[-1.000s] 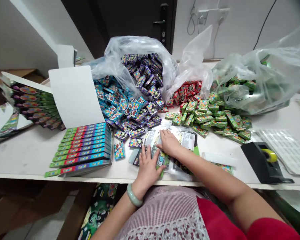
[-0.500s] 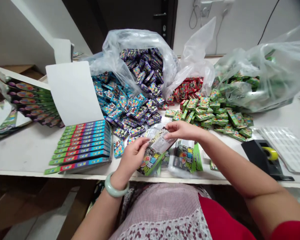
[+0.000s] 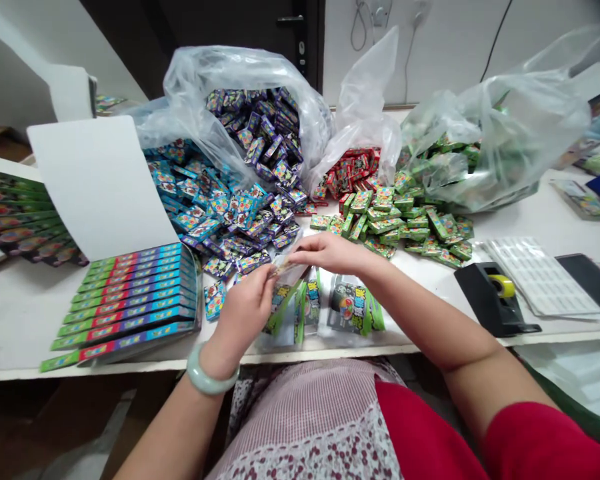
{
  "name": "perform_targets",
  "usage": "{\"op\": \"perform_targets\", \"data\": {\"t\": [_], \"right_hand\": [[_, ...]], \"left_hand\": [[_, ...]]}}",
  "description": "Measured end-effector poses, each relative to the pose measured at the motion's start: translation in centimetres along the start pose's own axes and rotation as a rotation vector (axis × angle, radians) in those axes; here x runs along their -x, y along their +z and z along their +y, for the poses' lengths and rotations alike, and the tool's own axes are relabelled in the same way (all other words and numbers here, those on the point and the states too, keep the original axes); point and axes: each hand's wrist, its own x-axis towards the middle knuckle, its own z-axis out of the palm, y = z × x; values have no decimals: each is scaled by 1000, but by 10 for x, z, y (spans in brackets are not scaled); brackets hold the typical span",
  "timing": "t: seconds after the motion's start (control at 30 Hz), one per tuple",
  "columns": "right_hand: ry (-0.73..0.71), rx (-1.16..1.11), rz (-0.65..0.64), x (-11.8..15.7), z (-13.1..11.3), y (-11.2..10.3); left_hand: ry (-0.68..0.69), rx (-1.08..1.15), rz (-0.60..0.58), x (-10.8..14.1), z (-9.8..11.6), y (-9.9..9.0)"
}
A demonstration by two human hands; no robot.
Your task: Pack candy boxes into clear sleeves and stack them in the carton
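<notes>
Both hands are up off desk (image 3: 10, 327) vs 1 s ago, w/ one packet (image 3: 287, 279) lifted above its front edge, tilted nearly edge-on. L hand (image 3: 245, 300) pinches near side, R hand (image 3: 327, 253) pinches top; can't tell if mouth's open. Progress: striped rows (image 3: 135, 287) nr L front corner look complete; other packets (image 3: 353, 303) at front edge look flat, prob. unfilled; loose boxes (image 3: 380, 220) piled twd back edge.
</notes>
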Motion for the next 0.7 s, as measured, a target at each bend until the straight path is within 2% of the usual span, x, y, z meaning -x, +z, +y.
{"op": "perform_targets", "data": {"t": [0.1, 0.17, 0.2, 0.23, 0.33, 0.37, 0.4, 0.5, 0.63, 0.7], "right_hand": [[-129, 195, 313, 11, -3, 12], [-136, 145, 504, 22, 3, 23], [-100, 59, 524, 27, 9, 29], [-51, -52, 475, 31, 15, 35], [78, -376, 177, 34, 30, 50], [106, -428, 135, 33, 33, 53], [130, -447, 137, 31, 34, 54], [169, -418, 265, 27, 35, 52], [162, -421, 454, 27, 40, 50], [151, -434, 449, 29, 44, 54]], "left_hand": [[-121, 195, 28, 1, -7, 1], [-217, 392, 63, 3, -8, 2], [-264, 495, 81, 3, -8, 3], [-307, 590, 99, 3, -7, 4], [-439, 882, 112, -1, -3, 11], [-483, 984, 104, -3, -2, 14], [-519, 1080, 91, -4, 0, 17], [-569, 1240, 25, -4, 2, 20], [-587, 1154, -164, 14, 2, 19], [-628, 1117, -168, 27, 1, 21]]}}
